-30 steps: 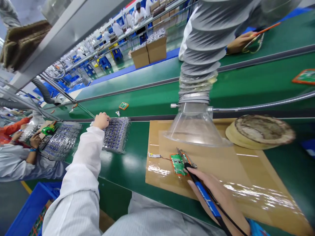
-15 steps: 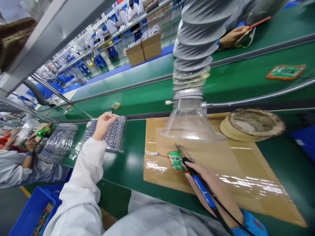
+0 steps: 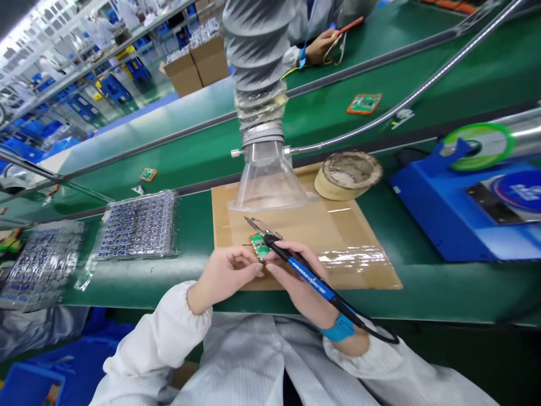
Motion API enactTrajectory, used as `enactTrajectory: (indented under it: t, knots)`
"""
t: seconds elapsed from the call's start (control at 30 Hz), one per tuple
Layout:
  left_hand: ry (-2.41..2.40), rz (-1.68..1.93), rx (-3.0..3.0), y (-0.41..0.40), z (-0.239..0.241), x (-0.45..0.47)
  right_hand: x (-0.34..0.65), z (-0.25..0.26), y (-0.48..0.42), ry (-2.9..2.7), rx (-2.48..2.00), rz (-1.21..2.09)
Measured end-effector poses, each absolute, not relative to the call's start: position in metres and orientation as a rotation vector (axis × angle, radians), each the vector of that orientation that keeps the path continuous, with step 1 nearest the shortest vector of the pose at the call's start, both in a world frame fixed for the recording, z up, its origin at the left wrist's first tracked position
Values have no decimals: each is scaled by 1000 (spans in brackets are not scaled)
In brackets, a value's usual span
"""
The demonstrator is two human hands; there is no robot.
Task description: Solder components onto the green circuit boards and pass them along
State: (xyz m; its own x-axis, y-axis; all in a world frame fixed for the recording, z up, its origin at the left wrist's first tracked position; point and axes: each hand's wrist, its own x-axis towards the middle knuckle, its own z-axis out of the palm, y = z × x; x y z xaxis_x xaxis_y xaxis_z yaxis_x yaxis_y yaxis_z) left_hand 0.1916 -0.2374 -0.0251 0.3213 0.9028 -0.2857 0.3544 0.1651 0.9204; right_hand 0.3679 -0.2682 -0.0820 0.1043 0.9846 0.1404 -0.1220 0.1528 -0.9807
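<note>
A green circuit board (image 3: 258,246) with an orange rim lies over the brown sheet (image 3: 359,242), partly covered by my fingers. My left hand (image 3: 226,275) is closed at its lower left edge, thumb and fingertips pinching there. A short dark wire runs from the board's left side toward these fingers. My right hand (image 3: 302,279) holds a blue-and-black soldering iron (image 3: 310,276), its metal tip pointing up and left above the board. The right thumb and fingertips also touch the board's lower right edge. Over the board hangs a clear fume hood (image 3: 270,180).
Left stands a tray of small blue-and-silver parts (image 3: 137,225). A round, hollow yellowish block (image 3: 338,189) sits behind the sheet. Right is a blue machine (image 3: 456,208) with a green-edged reel. Boards lie on the green conveyor (image 3: 313,124). Across it, a co-worker's hand (image 3: 319,48) holds an orange-edged item.
My left hand has come from above the parts tray to the circuit board. The soldering iron stays in my right hand. The view has turned to the right, showing the blue machine.
</note>
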Motion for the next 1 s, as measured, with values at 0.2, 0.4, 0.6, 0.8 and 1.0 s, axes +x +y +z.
enactTrajectory:
  t: [0.2, 0.4, 0.6, 0.8, 1.0]
  knots:
    - [1285, 680, 1490, -245, -32, 202, 366, -73, -268, -1033, -1041, 1113]
    - [1260, 734, 1434, -246, -34, 203, 364, -76, -264, -1009, -1043, 1077]
    - [1260, 729, 1464, -245, -31, 202, 368, -76, -262, -1086, -1053, 1059]
    - [1242, 706, 1530, -243, -31, 198, 370, -75, -261, -1090, -953, 1203]
    - [1249, 728, 1674, -241, -32, 198, 366, -78, -259, -1045, -1014, 1210]
